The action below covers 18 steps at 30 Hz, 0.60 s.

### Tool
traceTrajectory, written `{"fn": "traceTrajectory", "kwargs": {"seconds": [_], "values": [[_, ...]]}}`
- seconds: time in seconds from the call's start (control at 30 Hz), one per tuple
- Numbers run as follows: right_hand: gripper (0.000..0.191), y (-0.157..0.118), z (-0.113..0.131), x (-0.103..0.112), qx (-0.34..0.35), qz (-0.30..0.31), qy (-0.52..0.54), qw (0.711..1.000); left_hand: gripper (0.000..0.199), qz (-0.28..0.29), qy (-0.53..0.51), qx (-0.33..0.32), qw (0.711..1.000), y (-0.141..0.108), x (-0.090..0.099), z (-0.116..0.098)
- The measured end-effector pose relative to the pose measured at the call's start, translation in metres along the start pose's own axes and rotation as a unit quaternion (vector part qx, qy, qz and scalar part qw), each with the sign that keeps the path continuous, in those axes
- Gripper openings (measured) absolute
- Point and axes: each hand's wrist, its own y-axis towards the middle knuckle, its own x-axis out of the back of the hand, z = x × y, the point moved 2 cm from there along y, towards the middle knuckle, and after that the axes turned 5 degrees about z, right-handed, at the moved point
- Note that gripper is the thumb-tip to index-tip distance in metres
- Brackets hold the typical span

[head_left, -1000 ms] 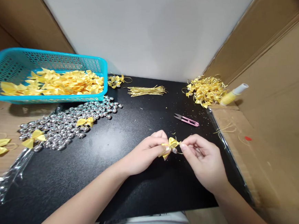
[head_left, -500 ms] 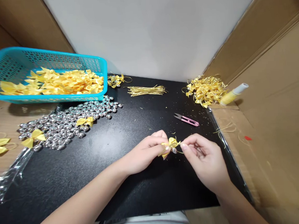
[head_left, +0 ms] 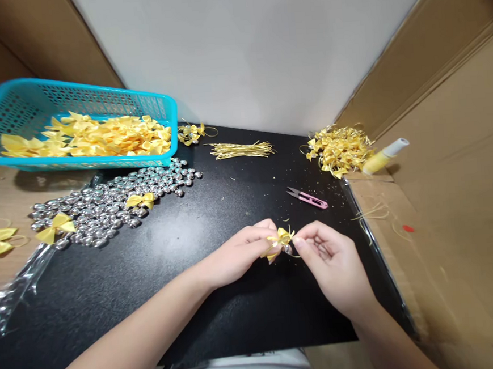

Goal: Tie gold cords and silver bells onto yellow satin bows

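Note:
Between thumb and fingers, my left hand (head_left: 247, 250) is closed on a yellow ribbon bow (head_left: 283, 236). A small silver bead (head_left: 288, 249) hangs at the bow's lower right side. My right hand (head_left: 329, 260) is closed in a pinch at the bow's right edge, on a thin gold tie or ribbon end; the fingertips partly hide which one. A thin cord curves out below that pinch. Beyond my right hand lies a pair of pink thread snips (head_left: 307, 198), blades pointing left.
At the left, a turquoise basket (head_left: 99, 158) holds many yellow bows. Silver beads (head_left: 99, 210) with loose bows spread in front of it. Gold twist ties (head_left: 241, 149) lie at the back. A pile of finished-looking bows (head_left: 340, 150) and a yellow thread spool (head_left: 383, 158) are at right.
My right hand has shifted slightly left, closer to the bow. My left hand keeps its hold in nearly the same place.

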Motion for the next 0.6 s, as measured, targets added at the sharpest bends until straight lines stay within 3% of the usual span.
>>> {"fn": "traceTrajectory", "kwargs": {"seconds": [0.4, 0.6], "values": [[0.022, 0.0, -0.012, -0.008, -0.017, 0.017, 0.179, 0.983, 0.034, 0.008, -0.033, -0.023, 0.999, 0.001, -0.004, 0.001], [0.027, 0.004, -0.022, -0.021, -0.075, 0.068, 0.394, 0.913, 0.035, 0.008, -0.06, -0.045, 0.997, 0.001, -0.003, 0.002]]}}
